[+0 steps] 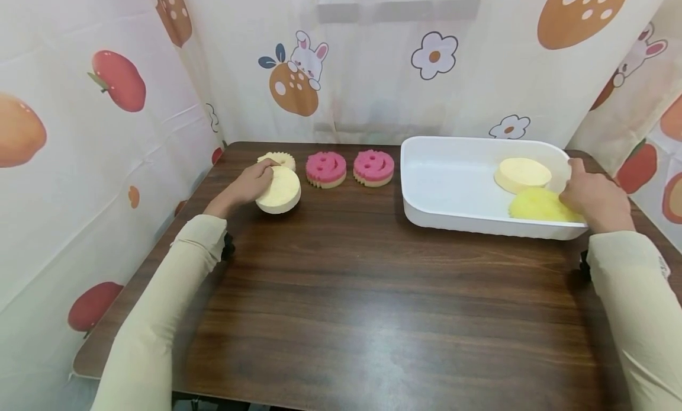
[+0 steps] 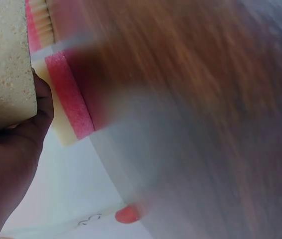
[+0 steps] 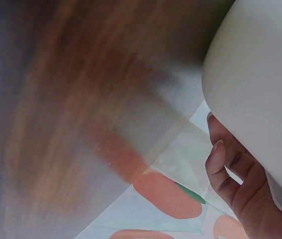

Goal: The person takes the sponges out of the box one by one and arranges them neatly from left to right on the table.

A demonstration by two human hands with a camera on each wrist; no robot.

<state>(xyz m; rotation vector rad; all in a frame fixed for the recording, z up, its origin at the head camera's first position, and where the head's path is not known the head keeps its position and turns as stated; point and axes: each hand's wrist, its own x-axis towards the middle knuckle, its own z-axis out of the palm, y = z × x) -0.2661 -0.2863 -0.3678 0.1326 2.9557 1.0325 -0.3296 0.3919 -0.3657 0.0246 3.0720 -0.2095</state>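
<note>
My left hand (image 1: pixel 254 183) grips a round cream sponge (image 1: pixel 279 190), tilted up off the brown table (image 1: pixel 341 281) at the back left; the left wrist view shows that sponge (image 2: pixel 6 59) against my fingers (image 2: pixel 41 107). Behind it lies a cream scalloped sponge (image 1: pixel 278 159). Two pink smiley sponges (image 1: pixel 326 169) (image 1: pixel 373 167) sit to its right. My right hand (image 1: pixel 594 196) holds the right rim of a white tub (image 1: pixel 426 212), fingers (image 3: pixel 220 164) curled under the tub's edge (image 3: pixel 255 89). Inside lie a cream round sponge (image 1: pixel 523 174) and a yellow sponge (image 1: pixel 538 205).
Printed curtains with fruit and rabbit pictures (image 1: pixel 298 73) wall the table on three sides. The front half of the tabletop is bare wood. One pink sponge (image 2: pixel 71 99) shows blurred in the left wrist view.
</note>
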